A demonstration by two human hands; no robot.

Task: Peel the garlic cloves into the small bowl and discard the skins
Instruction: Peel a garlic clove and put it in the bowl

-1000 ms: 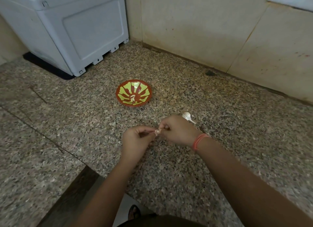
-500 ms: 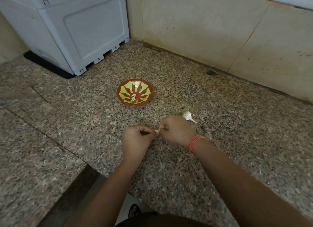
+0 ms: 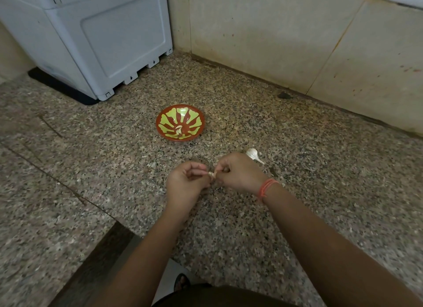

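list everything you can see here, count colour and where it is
bowl: 1, red-brown and green, mid counter
peeled garlic: count unclear, pale, in bowl
bulb: 1, white, on counter just beyond right hand
clove: 1, pale, pinched between both hands
box: 1, grey, back left
mat: 1, black, under box
counter: 1, speckled granite
wall: beige tiles, behind
band: 1, orange, right wrist
left hand: pinches clove
right hand: pinches clove
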